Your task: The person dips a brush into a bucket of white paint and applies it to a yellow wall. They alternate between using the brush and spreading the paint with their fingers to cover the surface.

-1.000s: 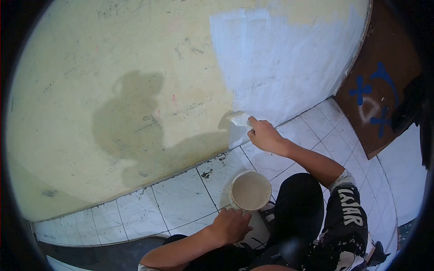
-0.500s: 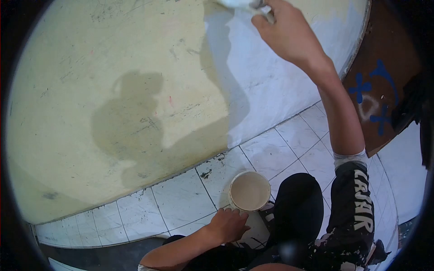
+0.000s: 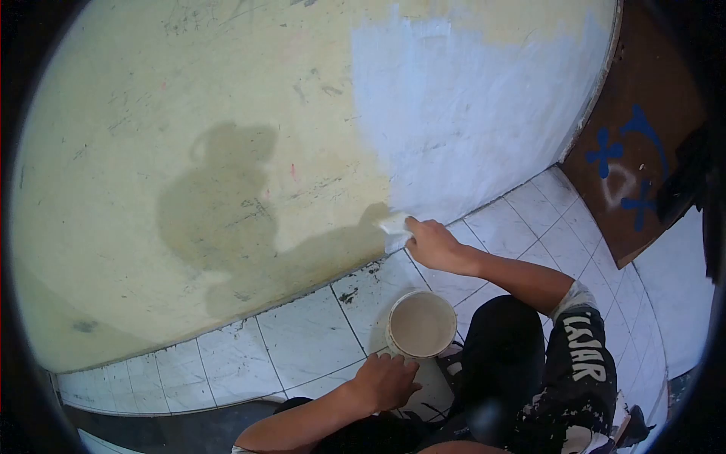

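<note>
My right hand (image 3: pixel 436 246) is closed around a paintbrush (image 3: pixel 394 224), its handle mostly hidden by my fingers. The pale, wide head of the brush touches the bottom of the wall, just above the floor tiles, where white paint (image 3: pixel 454 121) borders the bare yellow wall (image 3: pixel 318 136). A round paint bucket (image 3: pixel 422 293) with a pale inside stands on the tiles between my arms. My left hand (image 3: pixel 386 380) is at its near left edge, fingers curled against the rim.
White marbled tiles (image 3: pixel 302 340) run along the foot of the wall, with dark specks near the bucket. A brown panel (image 3: pixel 616 174) with blue marks stands at right, beside a dark hanging cloth (image 3: pixel 684 166). My bent knee (image 3: pixel 505 333) is right of the bucket.
My right hand has swept the paintbrush from the top of the wall down to its foot. My left hand has stayed at the bucket.
</note>
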### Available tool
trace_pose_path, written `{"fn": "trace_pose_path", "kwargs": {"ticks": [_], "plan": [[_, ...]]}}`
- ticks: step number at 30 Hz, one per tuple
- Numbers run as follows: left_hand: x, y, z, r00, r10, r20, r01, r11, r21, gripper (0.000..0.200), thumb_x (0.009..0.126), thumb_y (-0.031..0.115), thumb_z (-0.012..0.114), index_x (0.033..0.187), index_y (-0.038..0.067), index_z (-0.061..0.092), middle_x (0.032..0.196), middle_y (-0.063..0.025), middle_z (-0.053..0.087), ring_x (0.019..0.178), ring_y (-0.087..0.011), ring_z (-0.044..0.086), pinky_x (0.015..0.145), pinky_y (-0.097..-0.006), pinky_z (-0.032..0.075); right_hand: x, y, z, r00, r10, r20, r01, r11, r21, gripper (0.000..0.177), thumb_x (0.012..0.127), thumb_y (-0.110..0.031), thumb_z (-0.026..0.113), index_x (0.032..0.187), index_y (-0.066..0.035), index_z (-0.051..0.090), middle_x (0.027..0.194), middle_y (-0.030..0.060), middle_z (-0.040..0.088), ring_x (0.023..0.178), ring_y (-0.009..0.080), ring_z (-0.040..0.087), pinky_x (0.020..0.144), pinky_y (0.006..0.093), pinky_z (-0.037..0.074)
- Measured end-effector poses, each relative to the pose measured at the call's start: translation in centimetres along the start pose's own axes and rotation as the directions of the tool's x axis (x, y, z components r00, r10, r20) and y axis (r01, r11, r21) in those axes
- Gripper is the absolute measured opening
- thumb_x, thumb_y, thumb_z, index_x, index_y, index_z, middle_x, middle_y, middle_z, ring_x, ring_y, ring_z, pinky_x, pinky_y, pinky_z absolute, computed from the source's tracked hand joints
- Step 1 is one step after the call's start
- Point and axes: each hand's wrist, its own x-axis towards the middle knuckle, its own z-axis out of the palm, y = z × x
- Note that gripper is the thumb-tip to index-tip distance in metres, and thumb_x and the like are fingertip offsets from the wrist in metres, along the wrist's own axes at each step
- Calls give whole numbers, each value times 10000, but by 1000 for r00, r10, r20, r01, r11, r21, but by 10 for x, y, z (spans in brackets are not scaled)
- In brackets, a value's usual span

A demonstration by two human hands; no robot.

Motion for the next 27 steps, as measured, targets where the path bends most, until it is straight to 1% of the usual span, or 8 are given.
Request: {"fn": "trace_pose_path", "kwargs": {"ticks": [5, 9, 10, 12, 16, 17, 25, 27], "plan": [[-1, 1, -4, 1000, -1, 2, 0, 1000, 24, 483, 1034, 485, 505, 1217, 50, 612, 1063, -211, 683, 1011, -399, 692, 839, -500, 556, 8, -3, -80, 994, 79, -76, -81, 996, -31, 339, 888, -119, 633, 1200, 7, 594, 811, 285, 679, 809, 453, 692, 742, 510, 551], [5, -1, -3, 1000, -5, 12, 5, 1000, 1, 489, 1037, 486, 497, 1221, 48, 612, 1077, -211, 679, 1011, -402, 691, 840, -499, 555, 26, -25, -195, 875, -106, -472, 83, 994, -70, 324, 922, -122, 628, 1232, -30, 601, 781, 247, 647, 646, 341, 622, 663, 404, 524], [5, -1, -4, 1000, -3, 13, 3, 1000, 3, 489, 1037, 486, 497, 1221, 48, 612, 1077, -211, 679, 1011, -402, 691, 840, -499, 555, 34, -35, -220, 839, -77, -538, 15, 993, -119, 348, 923, -137, 638, 1245, -12, 597, 793, 231, 649, 663, 300, 611, 686, 386, 521], [5, -1, -7, 1000, -7, 31, 7, 1000, 4, 491, 1037, 486, 497, 1226, 46, 608, 1089, -212, 675, 1011, -404, 691, 841, -500, 555, 45, -46, -254, 725, -117, -678, 33, 990, -136, 382, 904, -159, 644, 1240, 18, 604, 935, 317, 684, 870, 465, 679, 798, 473, 543], [7, -3, -7, 997, -33, 70, 34, 999, -4, 492, 1038, 482, 494, 1240, 46, 598, 1098, -212, 671, 1017, -404, 690, 846, -502, 555, 76, -26, -249, 693, -229, -684, 151, 973, -173, 405, 900, -174, 656, 1234, 47, 599, 960, 320, 688, 898, 476, 677, 819, 468, 544], [7, -3, -9, 996, -43, 84, 43, 999, 4, 490, 1038, 480, 492, 1243, 47, 595, 1097, -211, 671, 1011, -406, 691, 847, -503, 555, 74, -23, -230, 791, -17, -612, -22, 998, -57, 377, 907, -156, 643, 1217, 52, 585, 947, 313, 687, 899, 473, 674, 824, 483, 541], [11, 1, -9, 996, -48, 73, 47, 999, 24, 484, 1040, 475, 493, 1231, 40, 587, 1060, -211, 676, 964, -414, 701, 839, -510, 555, 27, 26, -132, 896, -52, -441, 31, 998, -54, 330, 912, -100, 611, 1198, 59, 563, 890, 304, 679, 839, 472, 672, 764, 516, 529], [11, 3, -10, 992, -71, 103, 68, 997, 28, 493, 1042, 479, 490, 1238, 37, 583, 1047, -213, 680, 965, -416, 699, 833, -507, 558, 10, 17, -146, 954, 114, -277, -96, 992, 78, 329, 910, -102, 621, 1194, 55, 568, 892, 305, 677, 841, 465, 676, 753, 502, 528]]}}
